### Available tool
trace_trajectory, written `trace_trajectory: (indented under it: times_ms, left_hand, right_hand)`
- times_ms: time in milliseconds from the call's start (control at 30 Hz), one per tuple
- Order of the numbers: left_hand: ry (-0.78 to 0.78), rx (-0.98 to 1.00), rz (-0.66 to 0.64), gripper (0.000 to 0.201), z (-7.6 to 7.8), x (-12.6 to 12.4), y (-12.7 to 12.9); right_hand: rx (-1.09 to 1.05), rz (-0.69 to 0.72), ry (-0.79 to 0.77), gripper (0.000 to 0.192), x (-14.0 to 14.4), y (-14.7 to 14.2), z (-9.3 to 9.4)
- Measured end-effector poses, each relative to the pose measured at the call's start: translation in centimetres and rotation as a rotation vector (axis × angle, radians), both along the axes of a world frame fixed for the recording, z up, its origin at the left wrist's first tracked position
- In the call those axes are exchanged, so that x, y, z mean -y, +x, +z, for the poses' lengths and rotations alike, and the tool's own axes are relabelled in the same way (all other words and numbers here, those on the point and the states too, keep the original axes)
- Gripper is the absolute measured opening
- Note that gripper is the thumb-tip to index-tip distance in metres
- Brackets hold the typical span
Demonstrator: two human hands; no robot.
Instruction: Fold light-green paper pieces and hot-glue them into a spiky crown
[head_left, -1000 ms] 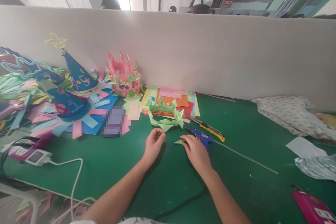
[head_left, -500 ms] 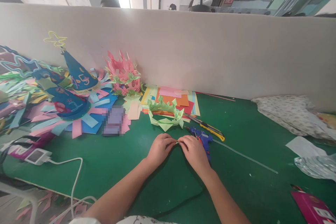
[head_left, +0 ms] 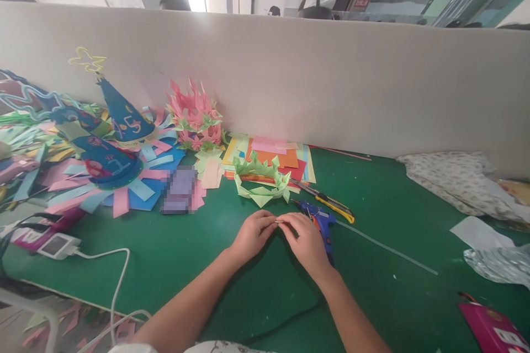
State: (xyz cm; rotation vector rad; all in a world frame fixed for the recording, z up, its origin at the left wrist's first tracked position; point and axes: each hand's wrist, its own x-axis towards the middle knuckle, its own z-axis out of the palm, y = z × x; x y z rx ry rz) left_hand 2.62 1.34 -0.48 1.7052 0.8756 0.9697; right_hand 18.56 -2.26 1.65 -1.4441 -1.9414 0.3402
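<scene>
My left hand and my right hand meet fingertip to fingertip over the green tabletop. Both are closed in a pinch on a tiny pale piece, mostly hidden by the fingers; it looks like folded paper, but its shape cannot be made out. Just beyond the hands stands a light green folded-paper crown. A blue glue gun lies right beside my right hand, partly covered by it. Behind the glue gun is a yellow utility knife, and a clear glue stick stretches off to the right.
Coloured paper sheets lie behind the crown. Further left are a pink paper crown, blue cone hats, a blurred phone-like block and a white cable. A patterned cloth and a magenta box are on the right.
Both hands stay together in front of the green crown, with only slight shifts of the fingers around the small piece. Nothing else on the table has visibly moved.
</scene>
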Motion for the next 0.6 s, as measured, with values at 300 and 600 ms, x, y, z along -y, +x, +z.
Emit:
trace_trajectory:
  times_ms: [300, 600]
  left_hand:
    - [-0.202, 0.097, -0.008, 0.029, -1.1, -0.2, 0.1]
    - [-0.381, 0.259, 0.084, 0.031, -0.7, -0.6, 0.2]
  right_hand:
    - [-0.008, -0.111, -0.049, 0.02, 0.1, 1.5, 0.5]
    - [0.151, -0.637, -0.508, 0.042, 2.2, 7.2, -0.6]
